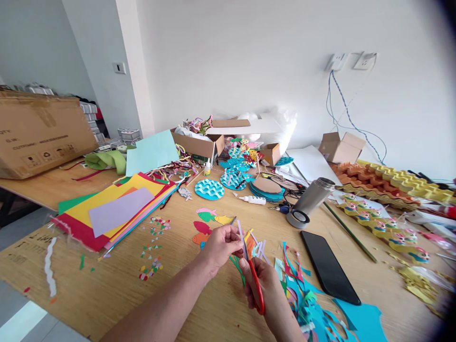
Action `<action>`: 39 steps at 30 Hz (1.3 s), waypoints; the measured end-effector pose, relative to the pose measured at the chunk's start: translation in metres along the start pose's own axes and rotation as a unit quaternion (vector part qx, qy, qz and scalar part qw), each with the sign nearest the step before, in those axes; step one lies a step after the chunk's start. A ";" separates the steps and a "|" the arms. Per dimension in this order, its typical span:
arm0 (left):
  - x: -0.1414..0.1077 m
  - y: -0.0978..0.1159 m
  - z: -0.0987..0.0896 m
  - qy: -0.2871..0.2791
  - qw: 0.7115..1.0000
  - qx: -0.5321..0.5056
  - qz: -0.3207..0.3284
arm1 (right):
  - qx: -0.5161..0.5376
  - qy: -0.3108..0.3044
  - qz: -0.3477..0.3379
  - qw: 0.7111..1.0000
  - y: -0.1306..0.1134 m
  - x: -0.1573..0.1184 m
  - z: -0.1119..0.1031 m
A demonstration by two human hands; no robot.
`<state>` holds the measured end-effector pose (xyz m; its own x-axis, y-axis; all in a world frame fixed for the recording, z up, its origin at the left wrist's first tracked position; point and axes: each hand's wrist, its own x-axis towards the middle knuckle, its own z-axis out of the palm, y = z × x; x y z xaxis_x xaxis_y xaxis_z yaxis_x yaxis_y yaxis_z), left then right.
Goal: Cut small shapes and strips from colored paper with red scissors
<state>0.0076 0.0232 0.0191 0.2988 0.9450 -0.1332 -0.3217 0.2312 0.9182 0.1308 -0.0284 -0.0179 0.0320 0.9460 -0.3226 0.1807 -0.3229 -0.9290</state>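
My right hand (267, 282) is closed on red-handled scissors (257, 287), their blades pointing away from me. Between the fingertips of my left hand (223, 247) is a narrow lilac paper strip (240, 229), right beside the blades. Whether the blades touch the strip I cannot tell. Several paper fish lie just beyond my left hand, among them a pink fish (205, 211) and a yellow fish (224, 219). Cut lilac strips (261, 248) are scattered past the scissors. My left hand partly covers the blue fish.
Left of my arms lie stacked coloured sheets (121, 209) and small paper dots (151, 270). A black phone (329, 266), a steel flask (315, 197) and blue paper scraps (317, 313) are at right. Farther back are a glue bottle (254, 200) and blue wavy discs (209, 189).
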 end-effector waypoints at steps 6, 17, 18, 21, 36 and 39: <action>-0.001 0.001 0.001 -0.001 1.000 0.002 -0.001 | 0.012 0.008 -0.007 1.000 -0.004 -0.002 0.000; 0.002 -0.004 -0.002 -0.005 1.000 -0.016 0.005 | 0.062 0.122 -0.043 0.990 -0.022 -0.012 -0.012; 0.002 -0.004 -0.002 -0.006 1.000 -0.017 0.006 | 0.063 0.138 -0.051 0.987 -0.025 -0.015 -0.014; 0.003 -0.003 -0.004 -0.009 1.000 -0.023 0.008 | 0.086 0.179 -0.088 0.976 -0.034 -0.018 -0.021; 0.010 -0.004 -0.011 0.011 0.999 -0.052 -0.009 | 0.494 0.260 -0.042 0.829 -0.036 -0.047 -0.092; 0.011 -0.006 -0.011 0.014 0.999 -0.049 -0.004 | 0.516 0.198 0.000 0.833 -0.029 -0.061 -0.091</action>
<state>0.0024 0.0347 0.0083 0.2764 0.9490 -0.1519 -0.4066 0.2587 0.8762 0.2130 -0.0743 0.0449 0.3914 0.8152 -0.4270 -0.7546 0.0187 -0.6560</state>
